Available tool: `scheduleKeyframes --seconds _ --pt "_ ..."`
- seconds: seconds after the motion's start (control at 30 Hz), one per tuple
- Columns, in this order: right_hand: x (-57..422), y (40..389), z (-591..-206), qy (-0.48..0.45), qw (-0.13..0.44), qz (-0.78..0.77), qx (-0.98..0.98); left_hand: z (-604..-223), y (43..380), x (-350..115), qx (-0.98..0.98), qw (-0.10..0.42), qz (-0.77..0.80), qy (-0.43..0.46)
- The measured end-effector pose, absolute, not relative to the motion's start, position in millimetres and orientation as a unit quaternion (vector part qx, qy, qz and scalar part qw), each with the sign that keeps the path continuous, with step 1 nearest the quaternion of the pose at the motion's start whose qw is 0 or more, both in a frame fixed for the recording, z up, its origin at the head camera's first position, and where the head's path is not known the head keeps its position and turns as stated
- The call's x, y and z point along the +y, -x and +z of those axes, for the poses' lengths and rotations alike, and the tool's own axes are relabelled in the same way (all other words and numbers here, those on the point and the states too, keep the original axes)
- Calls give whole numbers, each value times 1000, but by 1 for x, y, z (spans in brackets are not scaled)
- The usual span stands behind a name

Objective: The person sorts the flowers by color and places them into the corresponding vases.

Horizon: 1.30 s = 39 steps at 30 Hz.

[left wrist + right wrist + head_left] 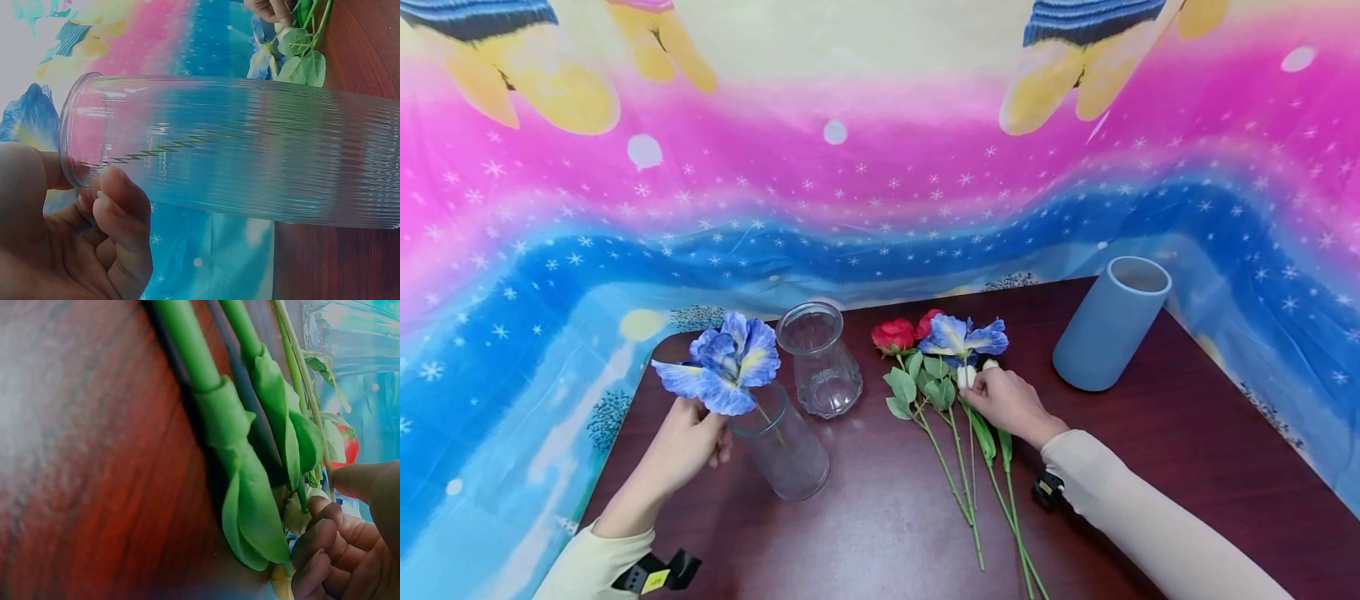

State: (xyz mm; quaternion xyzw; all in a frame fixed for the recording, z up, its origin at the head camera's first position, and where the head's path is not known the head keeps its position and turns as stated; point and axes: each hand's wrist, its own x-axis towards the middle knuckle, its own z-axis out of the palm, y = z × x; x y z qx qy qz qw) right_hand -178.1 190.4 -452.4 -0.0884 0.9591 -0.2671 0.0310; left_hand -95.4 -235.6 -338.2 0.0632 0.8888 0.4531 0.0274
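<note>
No text could be read. Yellow label (656,581) on black wrist device (682,569), seven o'clock in head view: marks were too small.

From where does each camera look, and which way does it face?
Head: on the head, facing forward and down at the dark red table; left hand, right hand, both sleeves show.
Left wrist: worn there, facing the clear, ribbed, cylindrical vase; left hand and part of the right hand show.
Right wrist: worn there, facing smooth, round green stems closely; only the right hand shows.
Head and left wrist share the vase and both hands.
</note>
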Motion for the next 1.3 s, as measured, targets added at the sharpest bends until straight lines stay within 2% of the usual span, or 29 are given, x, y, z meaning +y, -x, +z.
scheduleKeyframes --seconds 0.63,0.83,1.03,1.3 --pt "190 178 -458 110 12 -305 946 -340 95 -236 888 29 455 -58" --pt "195 180 -457 117 21 -353 928 -340 96 -236 886 24 458 -64" --pt "201 181 -454 113 31 -383 916 -340 95 -235 887 23 457 -65" --pt "202 181 -446 111 16 -413 904 -339 95 -236 887 24 456 -64"
